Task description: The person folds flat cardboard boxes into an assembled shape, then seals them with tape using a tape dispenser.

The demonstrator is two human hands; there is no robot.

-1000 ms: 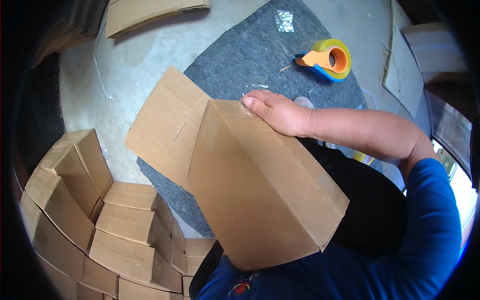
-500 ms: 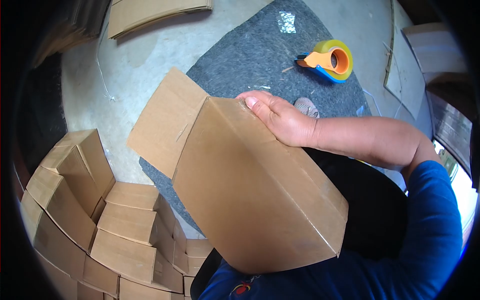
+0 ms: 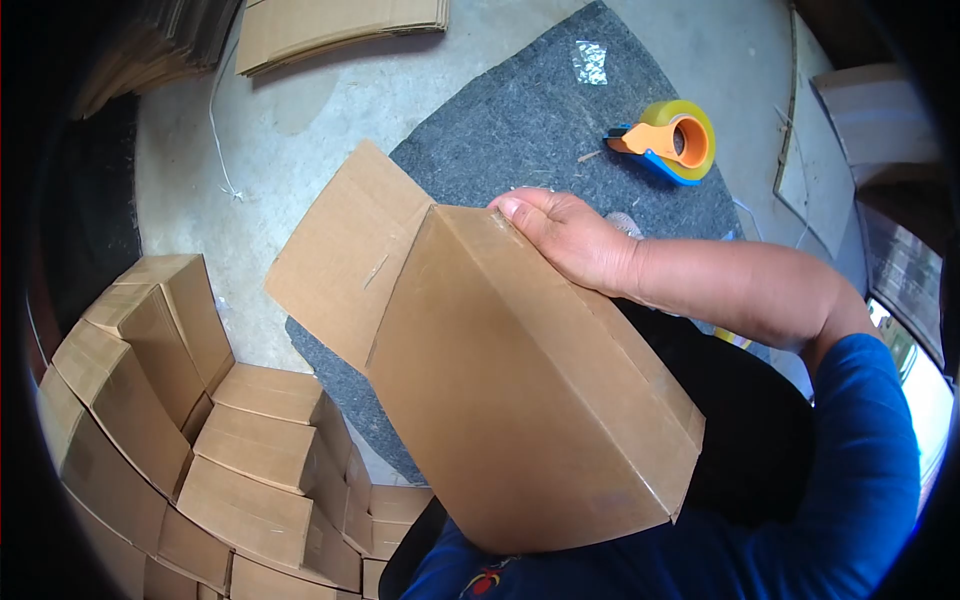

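Foremost, one box (image 3: 490,400), brown card, at the centre of the view, tilted, its lower end against the blue shirt (image 3: 560,575) and its right side over the dark lap (image 3: 755,430). Long axis: a slant from upper left to lower right, the narrow upper end directed away from the body, towards the mat. Faces shown: one broad, to the left; one slim, to the right, meeting along a straight crease. One flap (image 3: 350,255), folded outward from the upper left end, pointing left, with a small pale mark.

Right hand (image 3: 575,245): at the upper right corner of the box, pinching its edge, thumb laid over the slim face, fingers bent round beyond and partly hidden. Box relative to this hand: below and to the left, reaching back towards the body. Bare forearm (image 3: 740,285), entering from the right, blue sleeve (image 3: 865,430). Left hand: out of view; its state cannot be told.

Surroundings. Mat (image 3: 500,130), grey, on a pale floor (image 3: 290,110). Tape dispenser (image 3: 655,140), orange and blue, with yellowish roll, on the mat, apart from the hand. Wrapper (image 3: 590,62), silvery, near the mat's far end. Shoe (image 3: 625,225), mostly hidden, just beside the wrist. Stacked cartons (image 3: 250,450), lower left. Flat card (image 3: 340,30), piled, upper left. String (image 3: 216,140), white, on the floor.
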